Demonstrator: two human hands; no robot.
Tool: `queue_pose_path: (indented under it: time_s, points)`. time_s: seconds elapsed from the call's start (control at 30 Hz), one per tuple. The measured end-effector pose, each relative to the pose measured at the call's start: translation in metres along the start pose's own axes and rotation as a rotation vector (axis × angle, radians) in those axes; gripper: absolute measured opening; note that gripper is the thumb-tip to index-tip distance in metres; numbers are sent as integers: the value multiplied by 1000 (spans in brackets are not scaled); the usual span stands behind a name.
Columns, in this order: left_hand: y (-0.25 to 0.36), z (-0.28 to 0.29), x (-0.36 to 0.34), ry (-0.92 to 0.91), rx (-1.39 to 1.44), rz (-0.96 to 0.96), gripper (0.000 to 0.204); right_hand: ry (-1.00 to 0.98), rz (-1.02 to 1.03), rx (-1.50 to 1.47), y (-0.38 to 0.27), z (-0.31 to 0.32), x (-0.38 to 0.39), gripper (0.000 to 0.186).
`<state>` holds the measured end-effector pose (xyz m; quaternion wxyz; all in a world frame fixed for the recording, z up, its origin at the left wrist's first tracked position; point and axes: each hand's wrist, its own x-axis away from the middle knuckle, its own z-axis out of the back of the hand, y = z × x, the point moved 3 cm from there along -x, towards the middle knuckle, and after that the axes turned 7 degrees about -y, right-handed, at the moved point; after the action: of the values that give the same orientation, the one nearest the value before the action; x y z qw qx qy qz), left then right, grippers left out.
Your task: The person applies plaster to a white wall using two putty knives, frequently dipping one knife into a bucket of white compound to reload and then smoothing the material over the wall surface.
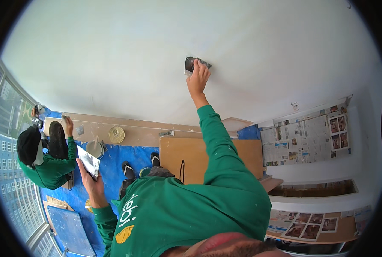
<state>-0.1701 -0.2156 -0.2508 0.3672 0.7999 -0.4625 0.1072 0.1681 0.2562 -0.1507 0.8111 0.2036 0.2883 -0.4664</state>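
One dark blade (189, 65) pinched in right hand (198, 80), against white wall (114, 64); one shiny plate (89, 162) clasped in left hand (94, 186), jutting above it. Both probably light, stiff, slick; best held by back edge.

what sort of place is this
Probably a room under renovation: blue sheeting underfoot, spread newspapers at right, and the right hand holding a flat spreader against the white wall.
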Motion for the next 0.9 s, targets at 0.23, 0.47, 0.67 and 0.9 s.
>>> queue_pose_path:
  time_s: [0.23,0.47,0.67,0.9]
  points:
    - [-6,-21,14,-94,-17,24,41,-72,-41,-120,-18,-6,34,55]
    - [-35,-94,29,-364,-73,32,41,-244,-598,-1252,-107,64,87,36]
    - [-68,-205,50,-616,-80,89,35,111,-246,-1403,-155,226,60,33]
    - [-85,-281,84,-749,-252,79,39,289,12,-1217,-154,291,67,29]
